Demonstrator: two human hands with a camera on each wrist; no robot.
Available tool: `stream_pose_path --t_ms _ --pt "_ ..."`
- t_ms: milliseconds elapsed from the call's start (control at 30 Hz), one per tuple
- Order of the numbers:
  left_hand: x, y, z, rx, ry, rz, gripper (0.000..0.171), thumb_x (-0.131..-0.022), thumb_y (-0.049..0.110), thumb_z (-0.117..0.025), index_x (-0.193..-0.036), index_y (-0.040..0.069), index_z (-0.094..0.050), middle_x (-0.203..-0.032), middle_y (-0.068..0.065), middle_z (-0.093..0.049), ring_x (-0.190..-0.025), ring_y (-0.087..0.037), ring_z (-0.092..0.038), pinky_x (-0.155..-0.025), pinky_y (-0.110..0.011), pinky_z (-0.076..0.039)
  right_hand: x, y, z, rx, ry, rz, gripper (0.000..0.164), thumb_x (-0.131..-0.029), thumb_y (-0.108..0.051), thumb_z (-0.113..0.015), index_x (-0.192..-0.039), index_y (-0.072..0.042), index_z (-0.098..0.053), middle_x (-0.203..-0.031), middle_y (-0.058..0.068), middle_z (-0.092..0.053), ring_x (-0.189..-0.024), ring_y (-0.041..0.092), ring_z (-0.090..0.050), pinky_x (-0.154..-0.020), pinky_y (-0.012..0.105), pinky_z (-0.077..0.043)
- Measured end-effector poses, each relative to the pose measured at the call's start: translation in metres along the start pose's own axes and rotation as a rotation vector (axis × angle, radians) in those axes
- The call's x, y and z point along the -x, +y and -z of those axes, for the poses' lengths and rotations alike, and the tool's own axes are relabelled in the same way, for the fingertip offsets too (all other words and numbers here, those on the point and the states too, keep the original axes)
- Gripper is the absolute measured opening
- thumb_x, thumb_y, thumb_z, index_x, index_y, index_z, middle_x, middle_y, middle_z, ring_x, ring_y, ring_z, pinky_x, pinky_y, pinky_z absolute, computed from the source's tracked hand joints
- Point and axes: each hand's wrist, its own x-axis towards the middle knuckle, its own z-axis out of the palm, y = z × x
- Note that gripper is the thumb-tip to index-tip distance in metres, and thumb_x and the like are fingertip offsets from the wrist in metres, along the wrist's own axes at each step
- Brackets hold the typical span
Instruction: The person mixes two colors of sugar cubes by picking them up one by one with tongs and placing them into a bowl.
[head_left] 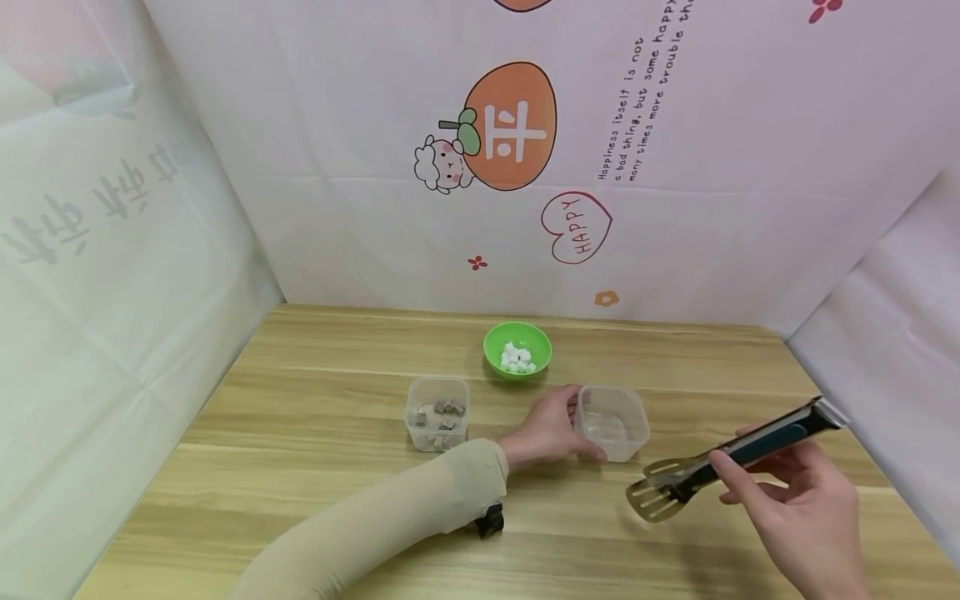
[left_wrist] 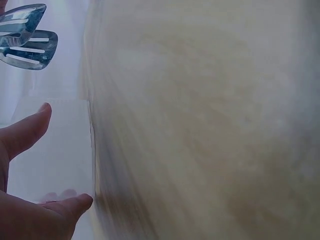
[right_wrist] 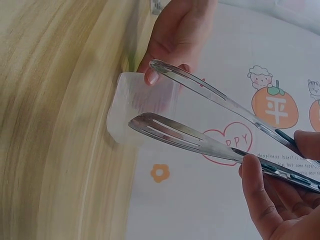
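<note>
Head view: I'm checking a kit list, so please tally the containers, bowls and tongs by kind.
Clear plastic containers: 2
Green bowl: 1
Tongs: 1
Total: 4

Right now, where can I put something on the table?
The table is bare left of the tub with grey bits, out to the left wall, and right of the green bowl, behind the empty tub. It's crowded mid-table: the left hand grips that tub, and the right hand holds tongs close by.
</note>
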Motion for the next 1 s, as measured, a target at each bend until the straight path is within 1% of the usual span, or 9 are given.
stream_pose_path --t_ms 200,333,600,733,867,1000 --pt "-0.002 0.001 -0.004 -0.066 0.013 -0.021 0.101 -0.062 0.009 -0.103 -0.15 0.005 -0.053 -0.14 -0.008 -0.065 -0.124 -0.015 -0.063 -0.104 -0.021 -0.051 0.001 0.001 0.0 0.071 0.003 0.006 0.037 -0.086 0.012 -0.081 -0.119 0.002 -0.066 -0.095 -0.002 -0.076 -0.076 0.009 -0.071 -0.055 0.026 -0.062" --pt "-0.003 0.002 -0.005 -0.07 0.013 -0.018 0.103 -0.062 0.009 -0.103 -0.151 0.005 -0.052 -0.14 -0.008 -0.065 -0.125 -0.015 -0.062 -0.105 -0.021 -0.05 0.002 0.002 0.0 0.103 -0.002 0.011 0.037 -0.087 0.01 -0.081 -0.12 0.001 -0.066 -0.095 -0.002 -0.076 -0.075 0.009 -0.071 -0.055 0.027 -0.062" --pt "-0.004 0.003 -0.006 -0.096 0.019 -0.023 0.104 -0.061 0.01 -0.104 -0.151 0.005 -0.052 -0.139 -0.007 -0.065 -0.123 -0.014 -0.062 -0.105 -0.021 -0.05 0.003 0.003 0.001 0.104 0.004 0.017 0.038 -0.086 0.012 -0.081 -0.119 0.002 -0.066 -0.094 -0.002 -0.075 -0.075 0.01 -0.07 -0.054 0.027 -0.062" --pt "-0.003 0.005 -0.006 -0.13 0.029 -0.031 0.109 -0.06 0.01 -0.105 -0.153 0.005 -0.049 -0.142 -0.007 -0.064 -0.126 -0.015 -0.061 -0.11 -0.024 -0.047 0.003 0.003 0.002 0.12 0.007 0.009 0.037 -0.087 0.01 -0.081 -0.12 0.001 -0.066 -0.094 -0.003 -0.075 -0.076 0.009 -0.071 -0.054 0.027 -0.062" --pt "0.0 0.009 -0.005 -0.171 0.037 -0.037 0.118 -0.059 0.012 -0.105 -0.159 0.006 -0.042 -0.147 -0.008 -0.06 -0.132 -0.019 -0.057 -0.116 -0.03 -0.043 0.003 0.003 0.003 0.123 0.012 0.005 0.037 -0.087 0.01 -0.081 -0.119 0.0 -0.066 -0.094 -0.003 -0.075 -0.076 0.009 -0.071 -0.054 0.027 -0.062" --pt "0.005 0.015 0.0 -0.195 0.04 -0.047 0.123 -0.059 0.016 -0.106 -0.162 0.011 -0.038 -0.151 -0.007 -0.057 -0.136 -0.023 -0.054 -0.117 -0.035 -0.043 0.003 0.003 0.005 0.107 0.021 0.007 0.038 -0.085 0.012 -0.081 -0.118 0.002 -0.066 -0.095 -0.003 -0.076 -0.076 0.008 -0.071 -0.054 0.026 -0.062"
